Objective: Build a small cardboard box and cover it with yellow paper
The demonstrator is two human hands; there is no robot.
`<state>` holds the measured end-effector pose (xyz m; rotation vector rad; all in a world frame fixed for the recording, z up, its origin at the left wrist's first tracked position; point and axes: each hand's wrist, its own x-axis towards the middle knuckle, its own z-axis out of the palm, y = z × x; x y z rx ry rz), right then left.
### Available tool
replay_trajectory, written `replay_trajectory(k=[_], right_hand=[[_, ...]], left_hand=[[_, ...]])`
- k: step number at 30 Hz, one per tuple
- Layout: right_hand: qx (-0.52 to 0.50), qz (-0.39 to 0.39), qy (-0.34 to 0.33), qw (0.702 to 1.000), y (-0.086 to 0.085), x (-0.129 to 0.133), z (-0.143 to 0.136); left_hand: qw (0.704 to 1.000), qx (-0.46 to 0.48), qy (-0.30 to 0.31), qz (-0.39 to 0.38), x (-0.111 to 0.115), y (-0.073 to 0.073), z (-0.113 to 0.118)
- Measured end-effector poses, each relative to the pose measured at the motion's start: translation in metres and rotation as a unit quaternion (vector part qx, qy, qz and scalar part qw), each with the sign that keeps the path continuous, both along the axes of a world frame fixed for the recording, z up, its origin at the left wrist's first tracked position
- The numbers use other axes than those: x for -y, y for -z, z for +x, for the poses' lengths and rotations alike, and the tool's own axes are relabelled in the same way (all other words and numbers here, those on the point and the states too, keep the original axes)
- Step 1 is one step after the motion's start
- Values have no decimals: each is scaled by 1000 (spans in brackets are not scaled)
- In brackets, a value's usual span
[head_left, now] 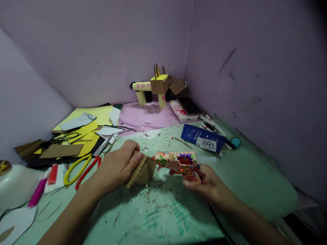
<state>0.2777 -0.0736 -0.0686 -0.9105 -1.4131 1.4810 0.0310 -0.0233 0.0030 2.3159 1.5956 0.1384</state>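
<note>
My left hand [122, 163] grips a small folded piece of brown corrugated cardboard [143, 172], its thumb along the top edge. In my right hand [204, 183] is a hot glue gun [176, 161] with a floral pattern and a small lit red light. Its nozzle points left and meets or nearly meets the cardboard's upper edge; I cannot tell whether they touch. A translucent glue stick [208, 159] sticks out of the gun's back. Both hands are above the green tabletop [158, 221].
A cardboard animal figure [159, 85] stands at the back. Scissors with yellow and red handles [81, 170] and paper scraps [76, 124] lie left. A blue packet [203, 137], markers [216, 126] and a phone [189, 104] are on the right. A white rounded object [20, 185] sits far left.
</note>
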Motion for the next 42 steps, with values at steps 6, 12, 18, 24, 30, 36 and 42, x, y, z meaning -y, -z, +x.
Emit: replay_trajectory(k=[6,12,18,24,30,36,42], right_hand=[[-11,6,3,1000,-4,-1,-2],[19,7,7,1000,-5,-1,-2],[54,10,15,998,-5,-1,-2],[48,13,21,999,-4,0,-3],[61,-2,19,998,-4,0,-2],[80,-32,29,996,-6,0,-3],[76,-41,34,996,-5,1,-3]], left_hand=[[1000,-2,3,5,2,2,0],[1000,-10,6,14,0,3,0],[1000,-15,12,11,2,1,2],[999,-19,23,13,1,1,4],[1000,-13,24,11,0,1,4],[1000,-14,23,16,0,1,4],[1000,-10,25,13,1,1,5]])
